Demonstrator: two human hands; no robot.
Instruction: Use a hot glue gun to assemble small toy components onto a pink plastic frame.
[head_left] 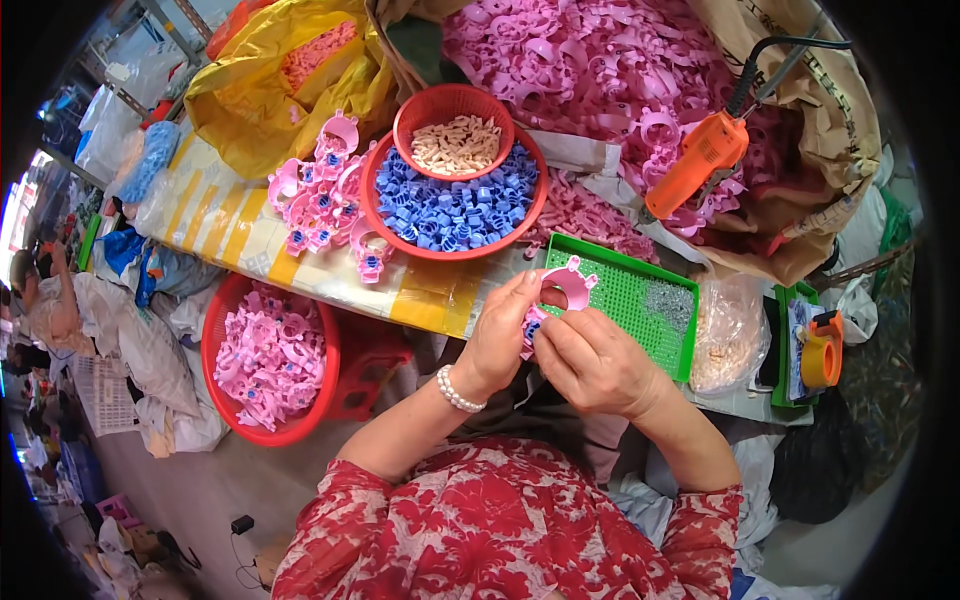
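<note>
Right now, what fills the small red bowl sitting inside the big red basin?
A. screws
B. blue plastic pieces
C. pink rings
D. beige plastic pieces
D: the small red bowl holds pale beige pieces, while the blue pieces lie around it in the big basin.

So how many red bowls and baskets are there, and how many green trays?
Red bowls and baskets: 3 (small bowl of cream pieces, big bowl of blue pieces, basket of pink pieces)
Green trays: 2 (mesh tray, tray with the tape roll)
Total: 5
</note>
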